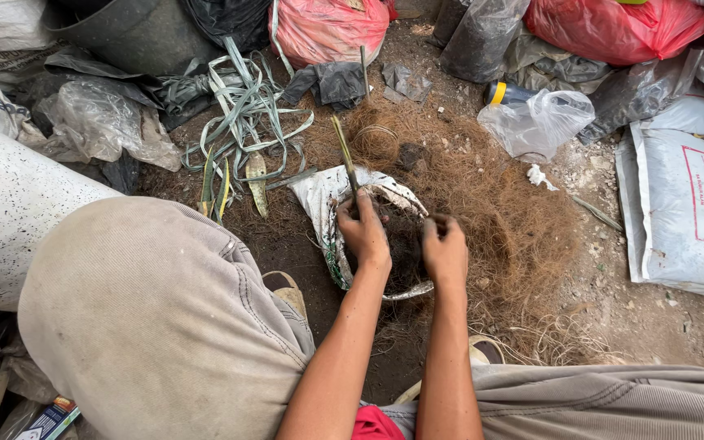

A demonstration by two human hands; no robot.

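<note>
My left hand (364,235) presses into dark soil at the base of a thin green plant stem (345,159) standing in a small white woven bag (319,195). My right hand (445,248) is curled on the dark soil and fibre (405,240) at the bag's right rim. Both hands rest inside the bag's round opening. My knees in beige trousers frame the view at left and bottom right.
Brown coconut fibre (499,204) is spread on the dirt ground around the bag. Cut green leaves (238,122) lie to the left. Red plastic bags (327,28), clear bags (539,122), a white sack (686,212) and a speckled white pot (2,204) surround the spot.
</note>
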